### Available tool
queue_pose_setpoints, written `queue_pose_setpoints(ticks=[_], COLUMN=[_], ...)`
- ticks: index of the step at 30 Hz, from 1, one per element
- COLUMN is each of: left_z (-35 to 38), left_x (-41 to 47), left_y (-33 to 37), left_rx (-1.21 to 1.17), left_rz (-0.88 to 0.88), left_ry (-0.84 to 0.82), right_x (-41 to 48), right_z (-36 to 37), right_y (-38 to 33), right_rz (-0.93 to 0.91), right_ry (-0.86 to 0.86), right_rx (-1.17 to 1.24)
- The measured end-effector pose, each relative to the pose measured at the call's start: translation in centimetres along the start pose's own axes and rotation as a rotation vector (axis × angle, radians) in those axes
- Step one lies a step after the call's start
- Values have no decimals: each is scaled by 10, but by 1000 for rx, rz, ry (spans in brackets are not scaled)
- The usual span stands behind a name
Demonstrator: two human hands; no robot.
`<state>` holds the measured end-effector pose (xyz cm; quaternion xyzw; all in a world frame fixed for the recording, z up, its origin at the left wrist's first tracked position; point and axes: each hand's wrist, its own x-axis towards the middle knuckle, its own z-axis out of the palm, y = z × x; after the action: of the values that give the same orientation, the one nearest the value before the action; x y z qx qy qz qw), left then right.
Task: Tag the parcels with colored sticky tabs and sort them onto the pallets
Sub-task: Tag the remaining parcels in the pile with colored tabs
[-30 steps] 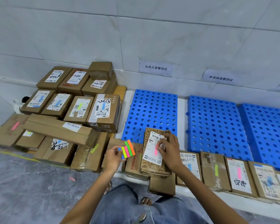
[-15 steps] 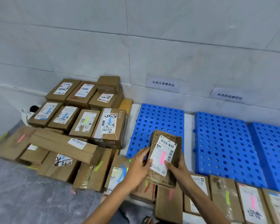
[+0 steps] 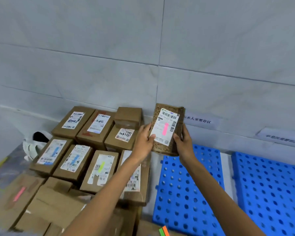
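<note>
While my left hand (image 3: pixel 144 138) & right hand (image 3: pixel 184 142) pinch the parcel (image 3: pixel 167 128) edgewise, I fear it cd slip short of pallet (image 3: pixel 186 184)

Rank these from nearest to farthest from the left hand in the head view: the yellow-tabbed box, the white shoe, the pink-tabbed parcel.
1. pink-tabbed parcel: held by the left hand.
2. yellow-tabbed box: lower left, in the stack.
3. white shoe: far left, by the wall.
</note>
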<state>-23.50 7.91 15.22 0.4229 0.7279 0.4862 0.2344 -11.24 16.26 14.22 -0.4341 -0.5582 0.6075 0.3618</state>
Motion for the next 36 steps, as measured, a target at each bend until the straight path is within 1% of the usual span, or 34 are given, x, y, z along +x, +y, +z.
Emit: queue_pose_setpoints(ticks=[3, 5, 8, 9, 10, 12, 13, 14, 15, 16, 17, 18, 19, 20, 22, 23, 24, 27, 32, 34, 36], left_z=[-7, -6, -10, -16, -24, -45, -58, -69, -78, -85, -89, -91, -91, -89, -88, -88, -88, -93, -93, -82, -68], left_x=[45, 63, 86, 91, 95, 108, 116, 125, 134, 142, 148, 150, 150, 149, 143, 140, 137, 126, 88, 59, 27], left_y=[-29, -47, -81, -90, -96, -107, -112, -119, -126, -135, -142, -147, -149, -152, -151, -148, -145, -120, -61, -34, -13], left_rx=[212, 243, 261, 262, 254, 223, 218, 236, 256, 246, 199, 125, 56, 2, -73, -106, -129, -172, -117, -119, -127], left_rz=[-43, -75, -44, -4, 46, 115, 116, 82, 12, -96, -202, -277, -313, -313, -301, -293, -281, -198, -25, 17, 41], left_ry=[-60, -147, -216, -187, -102, 186, 328, 419, 449, 419, 342, 255, 182, 141, 119, 128, 137, 150, 175, 147, 106], right_x=[42, 61, 86, 91, 93, 102, 106, 110, 114, 116, 120, 122, 124, 126, 129, 128, 125, 110, 58, 28, -2], right_z=[30, 41, 54, 57, 59, 65, 68, 71, 73, 78, 84, 92, 104, 117, 143, 151, 155, 144, 83, 51, 19], right_y=[18, 38, 69, 78, 84, 97, 100, 99, 97, 92, 87, 79, 69, 60, 44, 40, 36, 24, -11, -25, -31], right_rz=[42, 81, 229, 267, 293, 335, 344, 329, 266, 155, 29, -71, -116, -105, 15, 40, 32, -67, -204, -275, -285], right_ry=[31, 59, 102, 83, 42, -67, -110, -139, -137, -109, -73, -72, -118, -197, -329, -326, -279, -128, -78, -64, -58], right_rx=[-106, -168, -200, -209, -238, -386, -454, -507, -583, -671, -739, -753, -729, -673, -489, -392, -324, -238, -124, -106, -97])
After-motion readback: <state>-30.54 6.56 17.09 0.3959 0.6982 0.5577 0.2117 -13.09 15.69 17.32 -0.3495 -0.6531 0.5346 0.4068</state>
